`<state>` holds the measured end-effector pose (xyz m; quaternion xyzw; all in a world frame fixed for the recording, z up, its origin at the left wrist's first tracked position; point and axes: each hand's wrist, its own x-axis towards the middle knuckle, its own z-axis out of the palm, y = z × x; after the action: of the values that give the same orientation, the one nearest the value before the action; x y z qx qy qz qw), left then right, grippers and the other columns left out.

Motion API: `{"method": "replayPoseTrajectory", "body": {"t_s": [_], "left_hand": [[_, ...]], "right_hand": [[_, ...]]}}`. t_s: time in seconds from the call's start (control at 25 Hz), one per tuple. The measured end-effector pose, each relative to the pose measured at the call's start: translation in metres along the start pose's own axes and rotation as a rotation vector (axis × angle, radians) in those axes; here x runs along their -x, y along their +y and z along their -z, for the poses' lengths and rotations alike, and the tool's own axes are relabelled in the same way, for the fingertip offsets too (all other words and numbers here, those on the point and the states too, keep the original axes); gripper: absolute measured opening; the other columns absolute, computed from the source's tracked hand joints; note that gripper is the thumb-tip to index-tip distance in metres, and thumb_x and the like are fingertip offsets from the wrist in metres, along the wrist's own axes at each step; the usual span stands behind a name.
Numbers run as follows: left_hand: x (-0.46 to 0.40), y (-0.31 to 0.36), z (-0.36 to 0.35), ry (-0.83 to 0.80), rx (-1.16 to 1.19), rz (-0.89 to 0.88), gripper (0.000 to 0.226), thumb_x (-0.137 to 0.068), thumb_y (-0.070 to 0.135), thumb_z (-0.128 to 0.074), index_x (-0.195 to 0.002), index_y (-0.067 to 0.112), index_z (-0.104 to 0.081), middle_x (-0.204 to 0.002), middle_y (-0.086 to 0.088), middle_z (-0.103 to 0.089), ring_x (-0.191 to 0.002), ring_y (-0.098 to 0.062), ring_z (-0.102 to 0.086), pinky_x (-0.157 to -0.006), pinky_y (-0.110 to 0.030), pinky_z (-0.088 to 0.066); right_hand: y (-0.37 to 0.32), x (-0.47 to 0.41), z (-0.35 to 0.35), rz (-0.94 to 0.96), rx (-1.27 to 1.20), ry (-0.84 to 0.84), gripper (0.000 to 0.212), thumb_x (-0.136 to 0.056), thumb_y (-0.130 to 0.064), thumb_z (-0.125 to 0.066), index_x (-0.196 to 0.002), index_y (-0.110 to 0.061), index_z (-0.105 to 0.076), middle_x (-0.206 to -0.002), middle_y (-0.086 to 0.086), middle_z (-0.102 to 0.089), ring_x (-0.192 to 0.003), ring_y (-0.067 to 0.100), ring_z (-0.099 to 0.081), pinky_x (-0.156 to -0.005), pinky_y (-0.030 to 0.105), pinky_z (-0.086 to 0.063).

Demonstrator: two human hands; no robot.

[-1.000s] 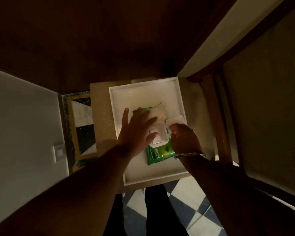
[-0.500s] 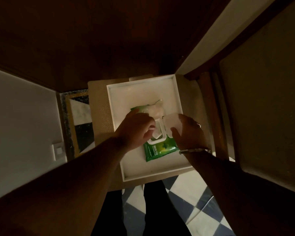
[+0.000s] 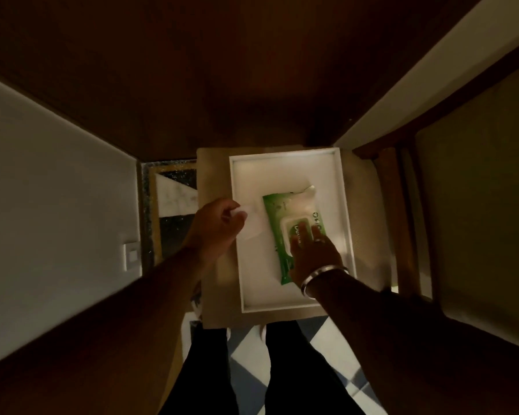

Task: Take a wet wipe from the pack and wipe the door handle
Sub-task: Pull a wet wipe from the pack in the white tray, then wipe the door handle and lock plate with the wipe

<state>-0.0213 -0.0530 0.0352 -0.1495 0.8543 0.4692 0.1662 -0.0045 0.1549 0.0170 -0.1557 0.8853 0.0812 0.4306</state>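
A green wet wipe pack lies in a white tray on a low beige stool. Its white flip lid is down. My right hand lies flat on that lid, fingers spread, with a metal bangle at the wrist. To the left of the pack, my left hand is closed on a white wet wipe, which hangs over the tray's left rim. The dark wooden door fills the top of the view. No door handle shows.
A white wall with a light switch runs down the left. A wooden chair frame with a cushioned seat stands on the right. Checkered floor tiles and my dark trouser legs are below the stool.
My left hand has pulled a wipe out of the pack and moved left with it. My right hand has swung the flip lid down and now rests on it.
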Motion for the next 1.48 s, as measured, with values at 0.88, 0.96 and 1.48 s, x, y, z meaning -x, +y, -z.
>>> {"method": "replayPoseTrajectory", "body": {"t_s": [0.88, 0.96, 1.48], "left_hand": [[0.147, 0.247, 0.323, 0.210, 0.863, -0.276, 0.035, -0.088, -0.004, -0.059, -0.120, 0.009, -0.061, -0.109, -0.012, -0.072, -0.102, -0.026, -0.068, -0.078, -0.030, -0.059], [0.142, 0.248, 0.348, 0.164, 0.848, -0.295, 0.036, -0.088, -0.004, -0.060, -0.121, 0.011, -0.061, -0.110, -0.012, -0.072, -0.101, -0.027, -0.068, -0.079, -0.031, -0.059], [0.078, 0.190, 0.482, 0.530, 0.883, -0.186, 0.023, -0.094, 0.013, -0.055, -0.115, 0.019, -0.062, -0.110, -0.003, -0.067, -0.097, -0.016, -0.065, -0.074, -0.034, -0.059]], "right_hand": [[-0.134, 0.234, 0.393, 0.746, -1.044, 0.766, 0.061, -0.079, -0.015, -0.079, -0.135, -0.016, -0.056, -0.106, 0.002, -0.077, -0.072, -0.013, -0.069, -0.061, 0.009, -0.055], [-0.149, 0.237, 0.409, 0.701, -1.023, 0.844, 0.060, -0.080, -0.016, -0.077, -0.136, -0.020, -0.054, -0.094, -0.007, -0.077, -0.071, -0.011, -0.070, -0.056, 0.009, -0.054], [-0.260, 0.199, 0.495, 0.543, -1.315, 0.906, 0.044, -0.087, -0.007, -0.070, -0.126, -0.019, -0.054, -0.076, -0.001, -0.073, -0.065, 0.006, -0.070, -0.052, 0.014, -0.053]]}}
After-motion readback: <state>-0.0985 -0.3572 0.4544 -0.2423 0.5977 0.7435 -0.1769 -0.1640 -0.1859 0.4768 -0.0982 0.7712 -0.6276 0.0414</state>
